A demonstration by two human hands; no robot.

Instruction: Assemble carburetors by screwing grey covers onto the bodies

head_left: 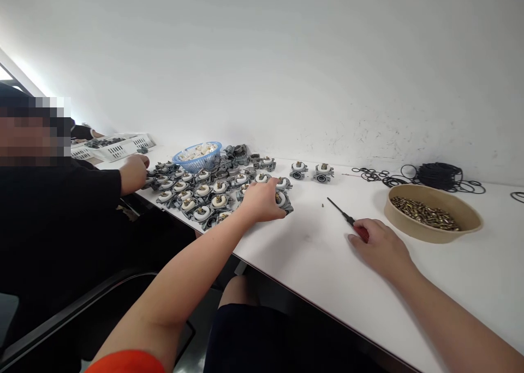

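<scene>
Grey housings [213, 190], white-capped with a brass stud on top: a close-packed batch on the left part of the white tabletop [311, 253], two more [311, 171] standing apart toward the wall. Judged to be cast or moulded bodies, stiff, moderately heavy for their size, not fragile; best taken by the grey outer body at the sides, not by the cap or stud.
Co-worker's hand [135, 171]: at the batch's far left edge, touching a housing.
Blue basket [197, 155]: behind the batch, filled with white pieces.
Left hand [264, 198]: palm down on the batch's right edge, fingers curled over one housing; whether it is actually gripped cannot be told.
Screwdriver [347, 217]: thin dark shaft, red handle, lying on the tabletop; light, rigid, likely to roll.
Right hand [379, 247]: fingers closed loosely on the red handle.
Brown bowl [434, 215]: holds small brass parts.
Black rubber rings [434, 175]: heaped by the wall, soft.
</scene>
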